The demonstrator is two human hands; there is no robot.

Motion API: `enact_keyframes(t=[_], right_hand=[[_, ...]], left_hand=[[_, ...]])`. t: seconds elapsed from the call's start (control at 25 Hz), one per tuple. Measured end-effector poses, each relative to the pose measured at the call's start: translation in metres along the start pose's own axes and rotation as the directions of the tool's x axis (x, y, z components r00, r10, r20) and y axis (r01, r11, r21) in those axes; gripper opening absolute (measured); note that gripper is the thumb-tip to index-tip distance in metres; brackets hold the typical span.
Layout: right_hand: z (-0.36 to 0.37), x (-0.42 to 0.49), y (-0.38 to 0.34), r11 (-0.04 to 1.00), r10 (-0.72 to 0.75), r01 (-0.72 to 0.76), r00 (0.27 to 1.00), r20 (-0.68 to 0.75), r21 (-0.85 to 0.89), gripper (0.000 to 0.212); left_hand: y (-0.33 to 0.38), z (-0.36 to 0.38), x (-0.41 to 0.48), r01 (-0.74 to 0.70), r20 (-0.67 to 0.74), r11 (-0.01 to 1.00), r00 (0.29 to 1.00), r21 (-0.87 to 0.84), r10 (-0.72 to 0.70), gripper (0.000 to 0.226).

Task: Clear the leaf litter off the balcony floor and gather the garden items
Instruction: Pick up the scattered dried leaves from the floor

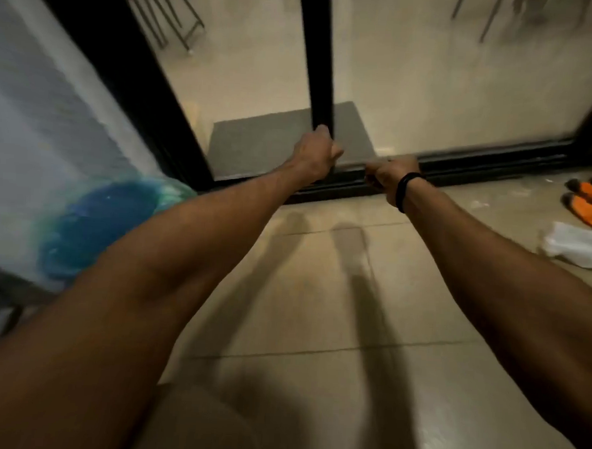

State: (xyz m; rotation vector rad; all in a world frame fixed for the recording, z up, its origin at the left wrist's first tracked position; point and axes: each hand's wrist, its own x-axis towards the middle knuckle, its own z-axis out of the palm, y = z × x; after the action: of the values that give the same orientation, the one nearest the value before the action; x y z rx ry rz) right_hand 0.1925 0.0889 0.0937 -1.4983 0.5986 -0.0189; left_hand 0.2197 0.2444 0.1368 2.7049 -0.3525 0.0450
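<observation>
we grip the black door frame (pixel 320 88) with our left hand (pixel 317 153), its fingers closed on the bar; our right hand (pixel 393 176) is fisted at the track, contents unclear. orange gloves (pixel 589 202) lie on the balcony floor (pixel 318 294), right, likely gathered next after the door slides.

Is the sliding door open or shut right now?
Partly open: the left hand grips the door frame mid-track; the doormat shows left of it.

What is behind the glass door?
Behind the glass door: a grey mat on pale tiled floor, and metal furniture legs. The black door frame hides a strip.
</observation>
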Motion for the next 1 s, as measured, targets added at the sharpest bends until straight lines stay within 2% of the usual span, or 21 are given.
enact_keyframes(t=[0.12,0.2,0.24,0.32,0.36,0.4,0.48,0.56,0.64,0.68,0.72,0.8,0.92,1.0], right_hand=[[0.097,-0.026,-0.034,0.999,-0.029,0.024,0.974,0.225,0.025,0.022],[0.157,-0.048,-0.052,0.999,-0.012,-0.004,0.917,0.398,0.039,0.014],[0.185,-0.058,-0.058,0.999,0.001,-0.022,0.887,0.461,0.039,0.018],[0.232,-0.084,-0.067,0.995,0.029,-0.073,0.84,0.541,0.061,0.027],[0.256,-0.095,-0.066,0.989,0.053,-0.123,0.809,0.586,0.081,0.023],[0.277,-0.109,-0.062,0.983,0.088,-0.168,0.776,0.624,0.071,0.013],[0.313,-0.135,-0.042,0.972,0.181,-0.233,0.705,0.686,-0.017,0.019],[0.34,-0.15,-0.022,0.97,0.229,-0.213,0.653,0.722,-0.115,0.025],[0.35,-0.159,-0.016,0.955,0.277,-0.264,0.628,0.727,-0.136,0.021],[0.348,-0.165,-0.019,0.945,0.291,-0.3,0.594,0.75,-0.13,0.016],[0.346,-0.17,-0.023,0.929,0.31,-0.346,0.528,0.79,-0.133,0.02],[0.339,-0.176,-0.03,0.908,0.347,-0.377,0.427,0.835,-0.185,0.05],[0.325,-0.18,-0.035,0.91,0.339,-0.378,0.438,0.833,-0.172,0.074],[0.316,-0.183,-0.037,0.907,0.336,-0.384,0.412,0.847,-0.173,0.082]], left_hand=[[-0.075,-0.072,-0.02,0.177,-0.093,0.982,0.981,0.061,-0.171,0.031],[-0.127,-0.115,-0.044,0.318,-0.124,0.94,0.945,0.127,-0.303,0.037],[-0.154,-0.133,-0.06,0.398,-0.141,0.908,0.914,0.129,-0.381,0.036],[-0.197,-0.157,-0.096,0.562,-0.133,0.826,0.822,0.039,-0.554,0.03],[-0.217,-0.162,-0.113,0.636,-0.096,0.77,0.765,-0.04,-0.637,0.025],[-0.236,-0.163,-0.127,0.701,-0.048,0.696,0.698,-0.155,-0.714,0.022],[-0.268,-0.157,-0.148,0.771,0.062,0.531,0.585,-0.351,-0.808,0.026],[-0.29,-0.158,-0.157,0.803,0.141,0.402,0.505,-0.44,-0.852,0.029],[-0.299,-0.165,-0.16,0.789,0.184,0.304,0.46,-0.534,-0.869,0.029],[-0.298,-0.169,-0.162,0.787,0.214,0.26,0.44,-0.559,-0.872,0.029],[-0.298,-0.173,-0.163,0.801,0.238,0.232,0.418,-0.553,-0.876,0.03],[-0.299,-0.176,-0.168,0.837,0.26,0.217,0.386,-0.503,-0.885,0.037],[-0.296,-0.18,-0.167,0.853,0.243,0.231,0.376,-0.467,-0.894,0.057],[-0.29,-0.181,-0.165,0.844,0.215,0.24,0.378,-0.479,-0.9,0.063]])
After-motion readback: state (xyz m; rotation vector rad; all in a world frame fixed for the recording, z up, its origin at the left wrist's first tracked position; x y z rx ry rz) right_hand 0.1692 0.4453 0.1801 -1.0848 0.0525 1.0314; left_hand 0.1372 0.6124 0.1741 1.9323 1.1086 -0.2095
